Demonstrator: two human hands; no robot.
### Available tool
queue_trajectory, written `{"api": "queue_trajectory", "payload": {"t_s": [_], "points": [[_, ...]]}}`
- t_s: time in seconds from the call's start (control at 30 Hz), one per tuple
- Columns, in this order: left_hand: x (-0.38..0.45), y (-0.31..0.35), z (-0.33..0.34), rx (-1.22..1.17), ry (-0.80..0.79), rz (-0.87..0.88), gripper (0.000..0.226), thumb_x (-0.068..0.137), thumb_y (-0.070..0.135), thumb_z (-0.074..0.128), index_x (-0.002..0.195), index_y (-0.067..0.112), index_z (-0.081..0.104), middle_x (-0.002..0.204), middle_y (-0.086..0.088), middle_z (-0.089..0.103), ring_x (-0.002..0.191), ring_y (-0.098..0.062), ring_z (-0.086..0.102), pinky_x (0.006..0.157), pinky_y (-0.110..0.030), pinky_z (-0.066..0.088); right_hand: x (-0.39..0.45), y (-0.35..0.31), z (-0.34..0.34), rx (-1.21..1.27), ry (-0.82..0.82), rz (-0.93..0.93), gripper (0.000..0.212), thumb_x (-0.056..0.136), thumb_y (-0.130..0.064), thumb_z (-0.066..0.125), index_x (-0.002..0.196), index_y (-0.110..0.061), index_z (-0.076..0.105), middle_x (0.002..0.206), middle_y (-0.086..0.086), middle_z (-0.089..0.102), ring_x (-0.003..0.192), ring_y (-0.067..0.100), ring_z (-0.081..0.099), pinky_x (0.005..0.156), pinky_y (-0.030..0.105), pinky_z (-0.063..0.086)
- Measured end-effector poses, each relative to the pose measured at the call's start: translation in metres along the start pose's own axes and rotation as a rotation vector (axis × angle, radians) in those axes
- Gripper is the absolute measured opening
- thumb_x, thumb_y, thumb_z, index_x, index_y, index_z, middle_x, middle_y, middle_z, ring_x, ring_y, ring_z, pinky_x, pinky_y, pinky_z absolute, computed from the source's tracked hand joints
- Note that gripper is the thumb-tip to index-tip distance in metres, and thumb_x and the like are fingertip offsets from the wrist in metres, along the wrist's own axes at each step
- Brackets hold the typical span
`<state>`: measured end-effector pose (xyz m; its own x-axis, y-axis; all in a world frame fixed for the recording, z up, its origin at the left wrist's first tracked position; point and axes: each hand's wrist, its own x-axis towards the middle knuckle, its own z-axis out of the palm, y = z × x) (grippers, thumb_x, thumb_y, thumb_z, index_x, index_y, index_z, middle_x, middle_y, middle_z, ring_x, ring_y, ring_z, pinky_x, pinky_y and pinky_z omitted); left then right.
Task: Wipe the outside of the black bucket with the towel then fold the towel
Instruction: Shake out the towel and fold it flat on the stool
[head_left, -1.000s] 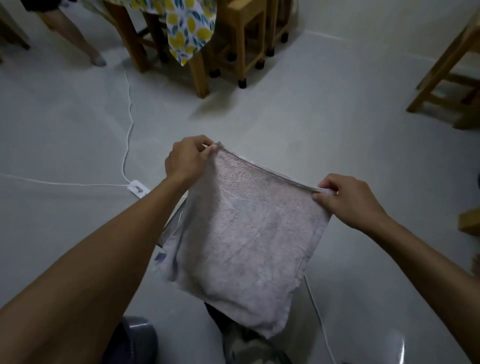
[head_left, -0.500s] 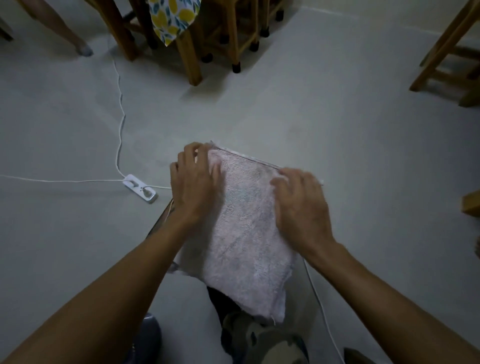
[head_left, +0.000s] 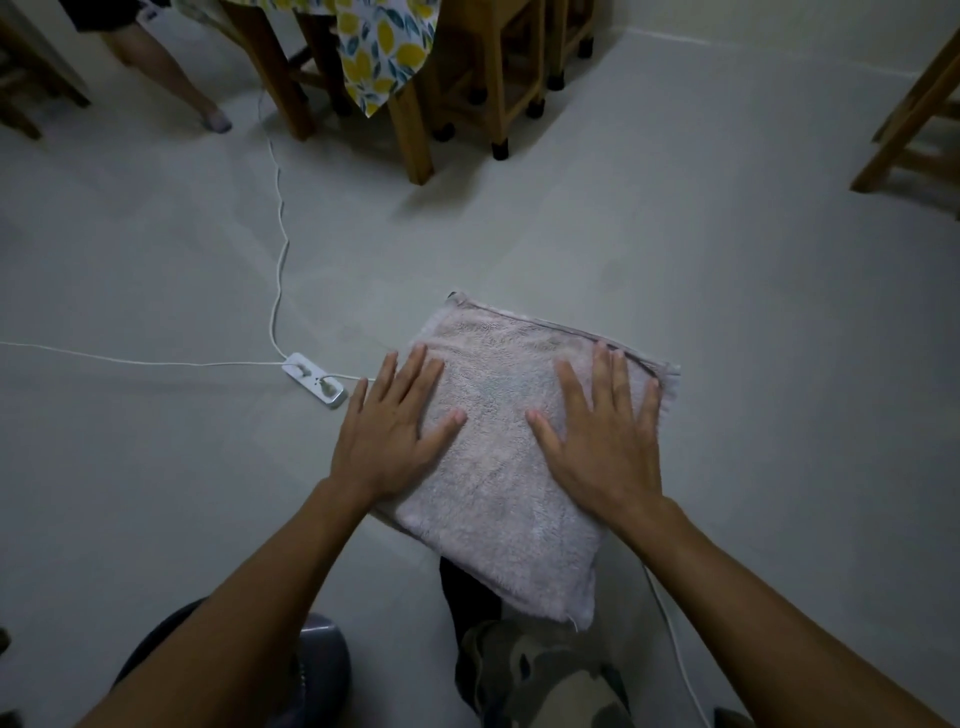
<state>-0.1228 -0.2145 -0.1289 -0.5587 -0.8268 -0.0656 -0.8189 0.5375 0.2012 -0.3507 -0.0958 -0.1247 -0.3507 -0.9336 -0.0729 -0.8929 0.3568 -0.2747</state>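
Towel (head_left: 511, 447) lies folded on the pale floor (head_left: 727, 312), just ahead of my knees, near edge overlapping a dark trouser leg (head_left: 467, 582). Left hand (head_left: 392, 441) flat on its left side, palm partly off onto the floor. Right hand (head_left: 602, 447) flat on its right side. Both sets of fingers splayed and straight, pressing down, gripping nothing.

Bucket: a dark rounded shape at bottom left, mostly hidden behind my left forearm, may be it (head_left: 322, 670). Cannot confirm.

Risks from here, as I judge them:
- Lifting the palms unevenly could let the upper layer spring back or slide, since terry cloth is springy and nothing pins the fold.
- The near corner rides up on the trouser leg, so that end is not flat. Any further fold may come out skewed.
- Power strip (head_left: 314, 384) and its white cable (head_left: 278, 234) sit just beside the left hand. A sideways sweep could snag them.
- A second cable (head_left: 675, 644) runs under the towel's right side and could drag with it.

Orientation: the fold reads as a near-square, slightly longer than wide. Long axis runs from near right to far left, tilted off my line of sight. Hemmed edge (head_left: 566, 332) faces away from me.
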Motion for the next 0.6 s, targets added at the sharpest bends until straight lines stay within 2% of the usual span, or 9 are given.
{"api": "queue_trajectory", "payload": {"t_s": [0.17, 0.37, 0.6], "points": [[0.0039, -0.0045, 0.001, 0.035, 0.013, 0.004, 0.081, 0.095, 0.078, 0.019, 0.161, 0.035, 0.003, 0.168, 0.015, -0.012, 0.155, -0.014, -0.012, 0.124, -0.054, 0.007, 0.0066, 0.0006, -0.0032, 0.012, 0.026, 0.014, 0.08, 0.096, -0.079, 0.023, 0.163, -0.036, 0.02, 0.175, 0.009, -0.002, 0.162, 0.025, -0.008, 0.127, 0.062, -0.006], [0.0025, -0.0029, -0.0012, 0.058, 0.003, 0.019, 0.092, 0.088, 0.086, 0.016, 0.161, 0.033, 0.001, 0.169, 0.01, -0.013, 0.155, -0.016, -0.013, 0.124, -0.056, 0.009, 0.0078, -0.0002, -0.0007, 0.001, 0.004, 0.032, 0.088, 0.09, -0.088, 0.018, 0.164, -0.04, 0.011, 0.175, 0.007, -0.011, 0.161, 0.024, -0.016, 0.125, 0.065, -0.008], [0.003, -0.0028, -0.0006, 0.058, 0.018, 0.037, 0.093, 0.089, 0.086, 0.016, 0.162, 0.03, 0.002, 0.169, 0.006, -0.012, 0.155, -0.016, -0.013, 0.125, -0.051, 0.009, 0.007, -0.0014, -0.0003, -0.008, 0.015, 0.03, 0.086, 0.092, -0.086, 0.018, 0.164, -0.04, 0.011, 0.175, 0.008, -0.009, 0.161, 0.024, -0.014, 0.126, 0.064, -0.006]]}}
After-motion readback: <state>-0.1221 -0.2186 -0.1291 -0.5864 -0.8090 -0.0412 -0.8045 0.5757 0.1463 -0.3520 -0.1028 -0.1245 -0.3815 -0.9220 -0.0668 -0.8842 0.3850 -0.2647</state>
